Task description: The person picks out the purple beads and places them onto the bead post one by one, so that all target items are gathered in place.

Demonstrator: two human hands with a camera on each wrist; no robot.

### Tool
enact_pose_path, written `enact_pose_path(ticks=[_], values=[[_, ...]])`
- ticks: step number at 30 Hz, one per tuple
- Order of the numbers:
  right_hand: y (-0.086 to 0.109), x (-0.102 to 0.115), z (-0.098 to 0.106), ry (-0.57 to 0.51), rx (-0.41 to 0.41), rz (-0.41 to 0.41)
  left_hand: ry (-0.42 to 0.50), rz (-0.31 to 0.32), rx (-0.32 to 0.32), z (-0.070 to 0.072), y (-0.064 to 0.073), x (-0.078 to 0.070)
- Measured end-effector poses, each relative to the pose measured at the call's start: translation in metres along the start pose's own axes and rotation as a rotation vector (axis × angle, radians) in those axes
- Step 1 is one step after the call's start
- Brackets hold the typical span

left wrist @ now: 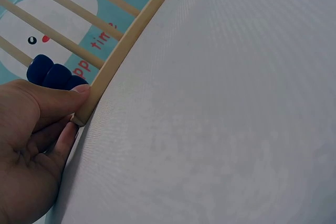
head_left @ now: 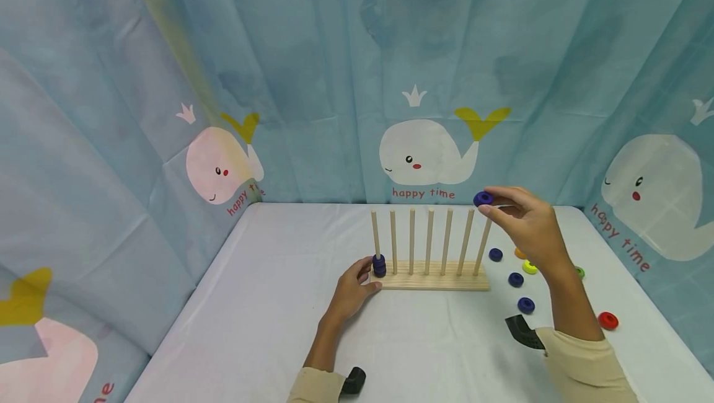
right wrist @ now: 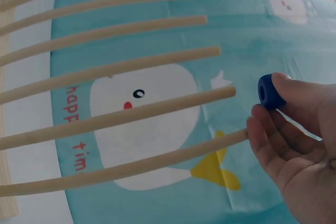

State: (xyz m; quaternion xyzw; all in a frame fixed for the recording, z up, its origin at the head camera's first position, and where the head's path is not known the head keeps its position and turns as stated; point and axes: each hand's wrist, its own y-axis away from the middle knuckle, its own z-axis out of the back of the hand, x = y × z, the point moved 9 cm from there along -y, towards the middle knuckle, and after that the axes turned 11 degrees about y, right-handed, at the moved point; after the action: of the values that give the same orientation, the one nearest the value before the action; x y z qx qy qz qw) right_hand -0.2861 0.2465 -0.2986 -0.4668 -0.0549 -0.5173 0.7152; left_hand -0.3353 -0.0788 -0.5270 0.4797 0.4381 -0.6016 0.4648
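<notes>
White bench (head_left: 268, 254), whale curtain (head_left: 318, 111) at twelve.
Left hand (head_left: 352, 290) holds the rack (head_left: 432, 283) at nine o'clock; right hand (head_left: 530, 223) pinches a blue ring (right wrist: 273, 93) above it at two; loose rings (head_left: 512, 280) lie at three.

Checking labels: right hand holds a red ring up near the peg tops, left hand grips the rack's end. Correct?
No: the ring is blue, not red; the right wrist view shows it. The rest stands: the right hand holds it near the peg tops, the left hand grips the end of the rack.
</notes>
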Motion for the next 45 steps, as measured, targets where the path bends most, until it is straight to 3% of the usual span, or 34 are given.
enact_pose_path(ticks=[29, 45], values=[[-0.013, 0.028, -0.032, -0.129, 0.071, 0.070, 0.006, -0.001, 0.001, 0.000, 0.000, 0.001], [-0.022, 0.038, -0.049, -0.139, 0.118, 0.095, -0.002, 0.001, -0.002, 0.000, 0.000, 0.001]])
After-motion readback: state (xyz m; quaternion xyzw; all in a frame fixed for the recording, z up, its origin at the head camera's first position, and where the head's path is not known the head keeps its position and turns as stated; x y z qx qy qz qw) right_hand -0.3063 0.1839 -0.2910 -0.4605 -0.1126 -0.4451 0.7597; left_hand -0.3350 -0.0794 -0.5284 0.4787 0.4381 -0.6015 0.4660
